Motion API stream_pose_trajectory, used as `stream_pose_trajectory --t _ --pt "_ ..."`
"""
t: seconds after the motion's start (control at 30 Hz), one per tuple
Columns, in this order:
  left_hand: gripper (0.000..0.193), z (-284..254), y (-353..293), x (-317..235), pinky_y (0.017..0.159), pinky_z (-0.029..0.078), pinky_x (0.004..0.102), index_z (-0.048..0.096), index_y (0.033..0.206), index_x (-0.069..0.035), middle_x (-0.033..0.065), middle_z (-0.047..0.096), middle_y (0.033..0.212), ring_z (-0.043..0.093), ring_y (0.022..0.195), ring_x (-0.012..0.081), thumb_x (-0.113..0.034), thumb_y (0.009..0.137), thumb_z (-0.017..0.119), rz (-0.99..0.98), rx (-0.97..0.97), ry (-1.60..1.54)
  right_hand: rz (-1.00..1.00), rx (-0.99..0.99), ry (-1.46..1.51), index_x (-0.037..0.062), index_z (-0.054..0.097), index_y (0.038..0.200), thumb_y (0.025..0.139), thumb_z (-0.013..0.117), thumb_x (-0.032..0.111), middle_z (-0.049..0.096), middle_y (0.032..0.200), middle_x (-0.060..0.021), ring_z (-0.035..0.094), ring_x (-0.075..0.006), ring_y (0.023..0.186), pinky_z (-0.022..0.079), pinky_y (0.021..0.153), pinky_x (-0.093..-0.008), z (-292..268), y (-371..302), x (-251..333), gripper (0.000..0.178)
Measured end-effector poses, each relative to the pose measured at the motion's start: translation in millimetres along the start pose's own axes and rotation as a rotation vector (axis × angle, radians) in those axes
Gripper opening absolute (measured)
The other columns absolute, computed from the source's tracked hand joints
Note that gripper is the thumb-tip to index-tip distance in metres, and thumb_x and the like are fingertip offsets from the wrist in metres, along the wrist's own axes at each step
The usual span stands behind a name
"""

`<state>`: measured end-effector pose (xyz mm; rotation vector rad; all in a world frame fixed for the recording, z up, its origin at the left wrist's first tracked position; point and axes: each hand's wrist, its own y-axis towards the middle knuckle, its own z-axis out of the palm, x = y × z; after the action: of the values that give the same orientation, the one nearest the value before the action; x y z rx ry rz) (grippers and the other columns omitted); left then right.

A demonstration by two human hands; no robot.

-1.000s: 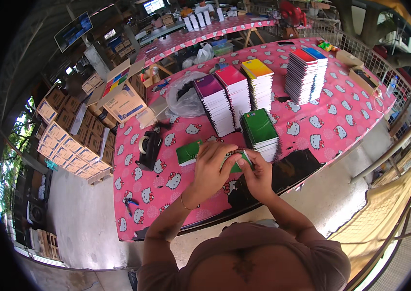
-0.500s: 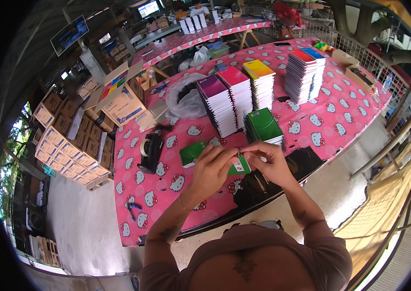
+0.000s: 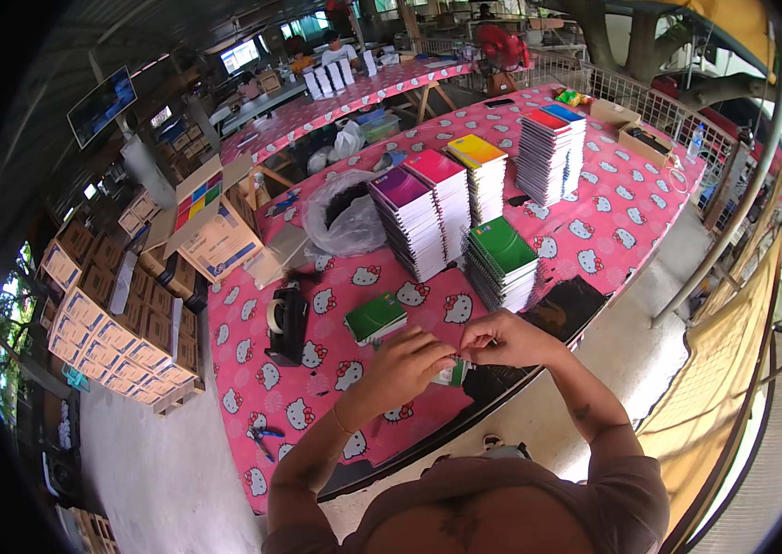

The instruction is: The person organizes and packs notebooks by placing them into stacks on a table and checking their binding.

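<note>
My left hand (image 3: 407,367) and my right hand (image 3: 502,338) meet at the near edge of the table, fingertips pinched close together. Whatever lies between the fingertips is too small to make out. Just below them shows part of a green notebook (image 3: 455,373), mostly covered by my left hand. A small pile of green notebooks (image 3: 375,317) lies beyond my left hand. Past my right hand stands a taller stack of green spiral notebooks (image 3: 502,261). Left of the small pile is a black tape dispenser (image 3: 288,326). Blue-handled pliers (image 3: 264,440) rest near the left edge.
Purple (image 3: 407,208), pink (image 3: 438,198), yellow (image 3: 479,175), red and blue notebook stacks (image 3: 550,152) stand farther back. A clear plastic bag (image 3: 347,222) lies beside them. Cartons (image 3: 119,323) are piled at left. A pink patterned cloth (image 3: 585,240) covers the table.
The view has shifted, so the table sits differently in the picture. My hands remain pinched together, and less of the green notebook under them shows. The small green pile is now uncovered by my fingers.
</note>
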<state>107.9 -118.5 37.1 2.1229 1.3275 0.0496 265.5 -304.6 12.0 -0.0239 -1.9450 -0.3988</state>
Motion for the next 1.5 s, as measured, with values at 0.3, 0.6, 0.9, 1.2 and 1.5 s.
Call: stream_pose_trajectory --t 0.3,0.6,0.9,1.2,1.5 --pt "0.021 17.1 -6.8 1.9 0.075 0.049 0.0409 0.064 0.099 0.0 0.0108 0.06 0.09 0.057 0.083 0.0289 -0.008 0.08 0.071 0.081 -0.012 0.067 0.089 -0.463 -0.363 0.0013 0.055 0.08 0.075 0.069 0.009 0.062 0.07 -0.012 0.064 -0.0246 0.059 0.049 0.055 -0.0362 55.7 -13.6 6.5 0.016" --pt "0.024 38.0 67.2 25.6 0.074 0.049 0.0435 0.065 0.102 0.0 0.0123 0.058 0.088 0.057 0.085 0.0319 -0.003 0.078 0.067 0.068 -0.043 0.066 0.032 -0.773 -0.164 0.0015 0.066 0.094 0.082 0.069 0.013 0.066 0.083 -0.0128 0.068 -0.0294 0.077 0.052 0.069 -0.038 2.1 -27.0 -23.4 0.017" --pt "0.018 123.9 120.4 114.8 0.096 0.052 0.0419 0.066 0.099 0.002 0.0156 0.066 0.115 0.059 0.121 0.033 0.008 0.084 0.059 0.037 -0.232 -0.088 0.126 -0.693 -0.264 0.0002 0.048 0.142 0.085 0.076 0.014 0.06 0.129 -0.0162 0.058 -0.0212 0.119 0.046 0.1 -0.0337 -102.8 -25.8 -117.8 0.065" --pt "0.028 120.5 88.4 108.5 0.097 0.051 0.0419 0.065 0.108 0.0 0.0148 0.063 0.121 0.059 0.119 0.0352 0.005 0.081 0.064 -0.089 -0.437 0.043 -0.011 -0.819 -0.326 -0.0032 0.055 0.133 0.089 0.071 0.01 0.063 0.122 -0.0177 0.061 -0.0241 0.109 0.045 0.098 -0.0339 -108.8 -41.2 -118.3 0.049" --pt "0.025 106.6 -120.9 167.3 0.083 0.054 0.0421 0.065 0.11 -0.002 0.0135 0.068 0.108 0.065 0.098 0.0342 -0.001 0.085 0.065 -0.555 -0.242 0.496 -0.234 -0.453 -0.148 0.0012 0.064 0.112 0.086 0.066 -0.003 0.064 0.11 -0.0148 0.064 -0.0287 0.096 0.05 0.086 -0.0367 -10.7 -26.1 -85.0 0.027"
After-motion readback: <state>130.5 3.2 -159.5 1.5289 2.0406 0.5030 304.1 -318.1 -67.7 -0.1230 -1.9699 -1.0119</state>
